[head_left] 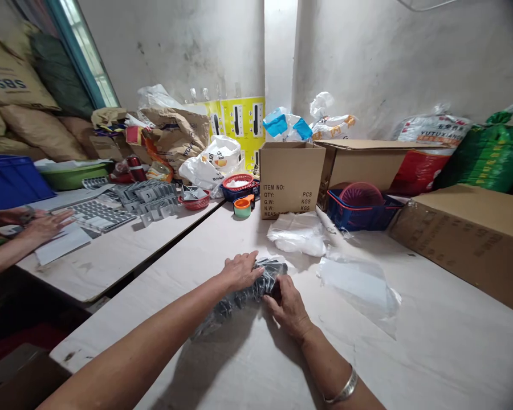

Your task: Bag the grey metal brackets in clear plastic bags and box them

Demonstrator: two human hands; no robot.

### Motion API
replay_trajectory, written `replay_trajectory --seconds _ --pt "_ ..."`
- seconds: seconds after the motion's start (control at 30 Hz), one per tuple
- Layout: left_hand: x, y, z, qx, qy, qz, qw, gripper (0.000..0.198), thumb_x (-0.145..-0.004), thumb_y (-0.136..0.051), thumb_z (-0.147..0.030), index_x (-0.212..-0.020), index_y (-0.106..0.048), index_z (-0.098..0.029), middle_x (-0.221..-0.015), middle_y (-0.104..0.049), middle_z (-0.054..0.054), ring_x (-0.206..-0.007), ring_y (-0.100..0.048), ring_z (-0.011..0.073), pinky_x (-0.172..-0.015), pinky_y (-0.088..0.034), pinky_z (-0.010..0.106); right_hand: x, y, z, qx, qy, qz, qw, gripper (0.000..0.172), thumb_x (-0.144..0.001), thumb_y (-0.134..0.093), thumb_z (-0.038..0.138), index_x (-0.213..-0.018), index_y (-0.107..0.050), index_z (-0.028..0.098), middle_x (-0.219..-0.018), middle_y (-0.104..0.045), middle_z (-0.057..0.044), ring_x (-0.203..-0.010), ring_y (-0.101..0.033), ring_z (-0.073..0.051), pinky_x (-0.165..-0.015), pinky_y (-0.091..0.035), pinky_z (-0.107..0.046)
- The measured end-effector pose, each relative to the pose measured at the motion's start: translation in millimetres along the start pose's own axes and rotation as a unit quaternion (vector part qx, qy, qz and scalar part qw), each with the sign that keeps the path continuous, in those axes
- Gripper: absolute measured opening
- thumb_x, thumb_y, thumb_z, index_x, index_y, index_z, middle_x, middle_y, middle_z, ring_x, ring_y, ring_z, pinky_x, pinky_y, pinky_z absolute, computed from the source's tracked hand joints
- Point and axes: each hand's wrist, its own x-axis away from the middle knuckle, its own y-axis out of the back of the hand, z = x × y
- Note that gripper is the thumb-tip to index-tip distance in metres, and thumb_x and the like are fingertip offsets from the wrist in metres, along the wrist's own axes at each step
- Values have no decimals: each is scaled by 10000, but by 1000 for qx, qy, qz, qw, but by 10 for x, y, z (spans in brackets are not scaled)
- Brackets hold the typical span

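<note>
Our forearms [123, 347] are extending over the table [410, 364], left hand [241, 271] and right hand [288, 310] clasping a light, slippery plastic bundle [233, 307] best held mid-body.

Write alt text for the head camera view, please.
The left hand and right hand press a clear plastic bag of dark parts on a pale table. Loose clear plastic lies to their right, a cardboard box stands beyond, and a co-worker's hand reaches over the next table.
</note>
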Motion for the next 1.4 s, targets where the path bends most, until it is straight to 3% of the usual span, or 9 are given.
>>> replay_trajectory --seconds 0.1,0.2,0.3,0.43,0.57,0.67,0.93,1.2,1.4 --pt "197 30 -98 -16 -40 -150 988 607 -831 -387 -496 -1328 -353 -151 -1253 -498 166 -1197 -374 342 -992 -201 550 10 37 -6 -7 -7 5 1000 272 -724 -567 194 -980 -478 174 -891 -488 -49 -781 -481 -183 -694 -442 -309" --pt "515 -41 -257 -13 -185 -282 941 421 -836 -417 -394 -1146 -518 -128 -1024 -597 149 -985 -496 279 -886 -325 460 10 98 -14 -19 2 21 1000 251 -708 -562 176 -946 -483 185 -875 -482 -39 -776 -474 -180 -690 -435 -302" --pt "827 -353 -461 -14 -388 -255 886 214 -813 -452 -339 -788 -585 -174 -692 -583 59 -669 -495 186 -685 -369 384 -12 174 -9 -40 6 35 999 226 -708 -538 162 -928 -491 190 -851 -474 -29 -764 -468 -173 -688 -426 -293" --pt "968 -1096 -710 -28 -554 -209 806 292 -797 -552 -317 -548 -466 -191 -472 -456 -29 -485 -398 109 -493 -294 275 -44 243 18 -53 -11 43 998 168 -738 -500 157 -903 -517 186 -816 -461 -15 -717 -465 -151 -663 -423 -275" --pt "857 -1698 -862 -47 -536 -129 833 320 -744 -654 -304 -521 -461 -178 -426 -444 -54 -421 -363 78 -413 -238 244 -39 250 17 -72 -17 40 996 87 -774 -477 172 -828 -542 188 -825 -474 -29 -700 -481 -148 -618 -436 -267" --pt "798 -1864 -901 -42 -516 -132 845 336 -781 -614 -343 -523 -471 -181 -422 -464 -50 -427 -394 80 -403 -220 250 -54 267 10 -73 -32 29 996 73 -793 -472 183 -798 -545 185 -845 -478 -38 -649 -490 -133 -566 -442 -253" --pt "832 -1818 -877 -46 -526 -125 840 298 -797 -568 -413 -608 -476 -202 -414 -456 -74 -370 -366 78 -403 -196 259 -388 537 221 94 108 85 986 396 -780 -408 48 -1033 -633 251 -1030 -476 -74 -842 -522 -162 -736 -458 -291" --pt "839 -1805 -882 -56 -521 -141 840 230 -790 -572 -418 -711 -484 -220 -424 -458 -85 -388 -403 87 -399 -159 260 -442 541 221 153 170 107 968 364 -826 -388 57 -961 -672 241 -974 -503 -83 -809 -501 -157 -709 -441 -300" --pt "842 -1793 -865 -40 -520 -116 845 214 -805 -552 -426 -759 -516 -220 -468 -497 -77 -427 -406 93 -423 -187 262 -354 461 154 163 174 100 966 313 -792 -460 61 -921 -673 251 -1084 -513 -96 -979 -478 -218 -801 -425 -379"
